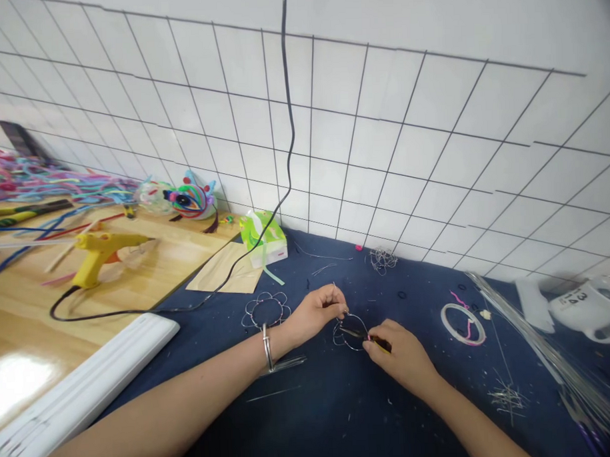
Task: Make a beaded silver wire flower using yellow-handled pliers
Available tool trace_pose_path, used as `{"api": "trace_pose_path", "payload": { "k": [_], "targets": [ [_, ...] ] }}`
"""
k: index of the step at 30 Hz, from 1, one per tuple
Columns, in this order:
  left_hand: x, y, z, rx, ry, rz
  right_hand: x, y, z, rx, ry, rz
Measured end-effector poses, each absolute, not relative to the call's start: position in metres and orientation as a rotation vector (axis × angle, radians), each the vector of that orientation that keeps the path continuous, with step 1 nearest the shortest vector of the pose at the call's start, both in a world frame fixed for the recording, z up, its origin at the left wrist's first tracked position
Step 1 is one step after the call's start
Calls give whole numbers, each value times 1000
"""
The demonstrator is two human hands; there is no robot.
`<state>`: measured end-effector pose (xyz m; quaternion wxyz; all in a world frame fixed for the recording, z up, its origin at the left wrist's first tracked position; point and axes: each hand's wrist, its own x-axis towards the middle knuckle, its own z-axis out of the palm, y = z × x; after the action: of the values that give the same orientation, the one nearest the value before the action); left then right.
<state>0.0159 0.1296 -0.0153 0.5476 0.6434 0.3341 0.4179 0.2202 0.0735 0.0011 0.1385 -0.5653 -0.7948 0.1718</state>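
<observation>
My left hand (324,309) pinches the upper edge of a thin wire ring (356,349) between thumb and fingertips. A short wire end sticks up above those fingers. My right hand (402,350) is closed around pliers (380,344) with dark jaws and yellow handles. The pliers' tip points left across the ring, near small wire loops on its left side; whether the jaws grip the wire is too small to tell. Left of my hands, a flower-shaped wire ring (266,311) lies on the dark blue cloth. Cut wire pieces (284,364) rest beside my left wrist.
A yellow glue gun (98,252) stands on the wooden board, its black cord crossing to the wall. Near the wall are a tissue pack (266,240) and tangled wire (383,259). A tape roll (462,324), long wires (534,340) and a white mug (590,308) lie right; a white power strip (90,389) lies left.
</observation>
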Motion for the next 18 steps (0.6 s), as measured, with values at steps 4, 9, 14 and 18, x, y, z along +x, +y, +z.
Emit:
{"api": "trace_pose_path", "payload": {
  "k": [4,9,14,18],
  "targets": [
    [13,129,-6,1607,841,955,225,75,6,-1569,-2388,524],
    [6,128,11,1705,928,936,237,82,15,-1548,-2432,384],
    [4,125,19,1786,894,835,239,84,15,-1524,-2315,204],
    [6,122,21,1811,831,779,236,82,14,-1475,-2327,249]
  ]
}}
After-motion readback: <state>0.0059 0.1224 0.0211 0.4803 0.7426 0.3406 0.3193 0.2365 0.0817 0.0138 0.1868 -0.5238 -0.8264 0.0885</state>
